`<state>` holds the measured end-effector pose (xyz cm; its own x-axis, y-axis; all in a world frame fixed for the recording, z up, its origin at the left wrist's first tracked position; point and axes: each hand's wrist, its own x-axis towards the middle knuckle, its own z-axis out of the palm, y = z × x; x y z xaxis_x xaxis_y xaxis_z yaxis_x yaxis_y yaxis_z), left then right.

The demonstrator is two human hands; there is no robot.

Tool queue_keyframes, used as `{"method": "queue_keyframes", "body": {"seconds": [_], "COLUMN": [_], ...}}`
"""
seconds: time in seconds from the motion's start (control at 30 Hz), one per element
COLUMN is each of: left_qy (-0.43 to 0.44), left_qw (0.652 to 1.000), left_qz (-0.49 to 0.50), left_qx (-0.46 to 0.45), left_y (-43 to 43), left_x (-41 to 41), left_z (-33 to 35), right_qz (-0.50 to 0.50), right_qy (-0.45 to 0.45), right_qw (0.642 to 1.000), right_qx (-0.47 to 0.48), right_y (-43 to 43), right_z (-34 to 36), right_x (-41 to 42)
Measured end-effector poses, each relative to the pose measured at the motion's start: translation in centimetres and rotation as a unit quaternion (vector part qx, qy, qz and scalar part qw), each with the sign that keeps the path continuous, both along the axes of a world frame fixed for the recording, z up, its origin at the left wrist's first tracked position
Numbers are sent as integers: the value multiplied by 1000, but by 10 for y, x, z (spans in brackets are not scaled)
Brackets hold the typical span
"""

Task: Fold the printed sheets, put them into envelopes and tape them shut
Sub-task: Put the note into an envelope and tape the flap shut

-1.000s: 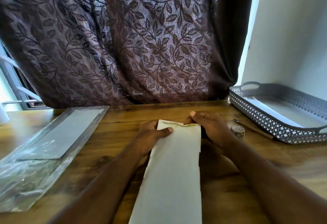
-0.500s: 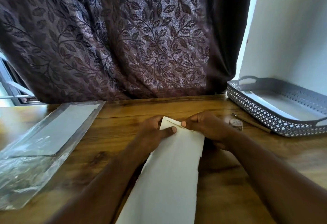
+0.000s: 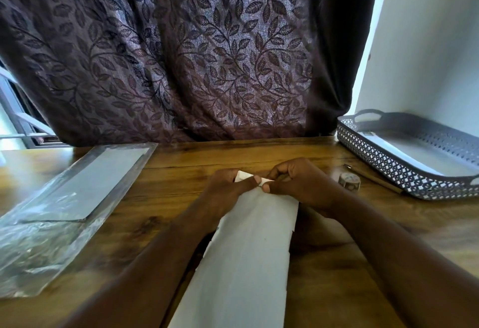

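**A:** The hands first: what are they holding?

**B:** Both grip the far end of the long white envelope [image 3: 248,263]. The left hand [image 3: 225,187] has its thumb laid across the top of that end, with the other fingers curled behind it. The right hand [image 3: 303,185] pinches the same edge between thumb and bent fingers. The two thumbs nearly meet, and a small white corner of paper shows between the hands.

**A:** And the envelope itself?

**B:** It lies lengthwise on the wooden surface [image 3: 181,198], running from the hands back toward the person between the two forearms. Its long edges look a bit ragged. I cannot tell whether anything is inside it.

**A:** What is close to the envelope?

**B:** Just right of its far end, past the right hand, stands a small roll of tape [image 3: 349,182]. A thin pencil-like stick [image 3: 373,178] lies just beyond the roll.

**A:** Farther out?

**B:** Farther right of the envelope sits a grey lattice tray [image 3: 383,171] with handles and a pale sheet [image 3: 414,156] lying flat inside it. Well to the envelope's left lies a clear plastic sleeve [image 3: 64,211], crumpled at its near end, with a flat pale stack in it.

**A:** Behind it?

**B:** Beyond the envelope's far end a dark leaf-patterned curtain [image 3: 181,55] hangs down to the surface's back edge, with a white wall [image 3: 427,42] behind the tray.
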<state>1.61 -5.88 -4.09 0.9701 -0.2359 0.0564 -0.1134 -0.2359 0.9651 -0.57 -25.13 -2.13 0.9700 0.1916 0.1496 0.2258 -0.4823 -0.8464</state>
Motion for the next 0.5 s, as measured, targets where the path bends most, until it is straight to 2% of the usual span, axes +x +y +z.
{"method": "queue_keyframes", "body": {"seconds": [0.13, 0.33, 0.5], "left_qy": [35, -15, -31], "left_qw": [999, 998, 997], "left_qz": [-13, -53, -57], "left_qx": [-28, -18, -37], "left_y": [2, 7, 8], "left_x": [2, 1, -4], "left_z": [-1, -6, -5], "right_qz": [-10, -22, -6], "right_qy": [-8, -35, -13], "right_qw": [1000, 999, 1000], "right_qx": [-9, -7, -15], "right_y": [-2, 2, 7], "right_z": [-1, -5, -3], "right_x": [0, -1, -2]}}
